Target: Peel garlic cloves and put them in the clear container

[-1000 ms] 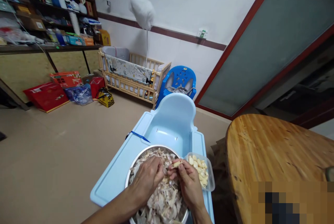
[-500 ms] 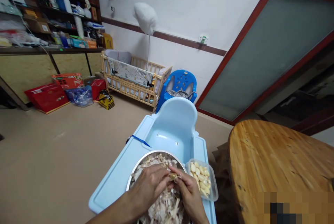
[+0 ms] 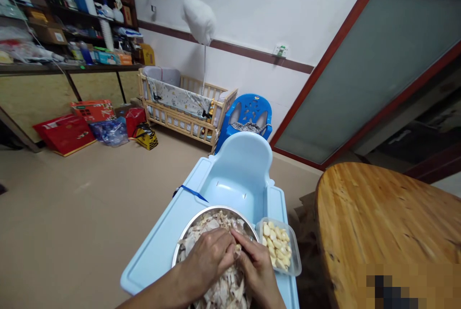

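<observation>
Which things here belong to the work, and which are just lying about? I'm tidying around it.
In use: left hand, right hand, round steel bowl of papery garlic skins, clear plastic tub of peeled garlic cloves.

Lying about: round wooden table, blue plastic chair, pale wooden crib, red boxes.

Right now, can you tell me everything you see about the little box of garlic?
The box is small, clear plastic with rounded corners, and it has no lid on. Inside lies a heap of peeled, pale yellow garlic cloves, not filling it to the top. It sits flat on a pale blue tray, right beside a steel bowl, maybe touching it. The right hand is close by, but I can't tell if it touches.
</observation>
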{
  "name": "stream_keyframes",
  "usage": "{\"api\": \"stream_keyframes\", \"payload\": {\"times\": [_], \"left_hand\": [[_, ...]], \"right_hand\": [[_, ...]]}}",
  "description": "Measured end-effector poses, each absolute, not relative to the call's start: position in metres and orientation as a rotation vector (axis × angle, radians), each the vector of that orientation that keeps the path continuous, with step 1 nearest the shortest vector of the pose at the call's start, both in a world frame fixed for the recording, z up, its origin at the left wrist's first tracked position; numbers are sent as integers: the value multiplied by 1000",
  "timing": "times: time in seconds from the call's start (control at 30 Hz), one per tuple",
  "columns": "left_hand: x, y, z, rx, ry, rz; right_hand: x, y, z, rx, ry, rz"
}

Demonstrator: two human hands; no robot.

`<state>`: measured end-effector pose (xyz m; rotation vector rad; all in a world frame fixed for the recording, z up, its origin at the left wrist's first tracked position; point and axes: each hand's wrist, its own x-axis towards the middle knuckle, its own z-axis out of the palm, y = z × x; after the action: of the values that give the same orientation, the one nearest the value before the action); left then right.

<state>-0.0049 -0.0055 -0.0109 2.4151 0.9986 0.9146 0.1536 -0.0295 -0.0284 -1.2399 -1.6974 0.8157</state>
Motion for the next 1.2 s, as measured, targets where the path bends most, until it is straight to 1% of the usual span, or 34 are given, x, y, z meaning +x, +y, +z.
{"api": "stream_keyframes", "payload": {"times": [0.23, 0.5, 0.73, 0.93, 1.07, 1.2], "left_hand": [[-3, -9, -13, 2350, 1022, 929], [-12, -8, -17, 2271, 1233, 915], [-16, -8, -9, 2146, 1033, 910], [-7, -8, -7, 2083, 1086, 925], [-4, -7, -8, 2076, 1063, 960], [-5, -5, -4, 2018, 1024, 969]], "right_hand": [[152, -30, -34, -1265, -1473, 882], [149, -30, -19, -1186, -1241, 1060], [154, -26, -29, -1264, -1351, 847], [151, -28, -32, -1213, -1530, 677], [150, -28, -31, -1236, -1510, 656], [151, -27, -32, -1243, -1456, 744]]}}
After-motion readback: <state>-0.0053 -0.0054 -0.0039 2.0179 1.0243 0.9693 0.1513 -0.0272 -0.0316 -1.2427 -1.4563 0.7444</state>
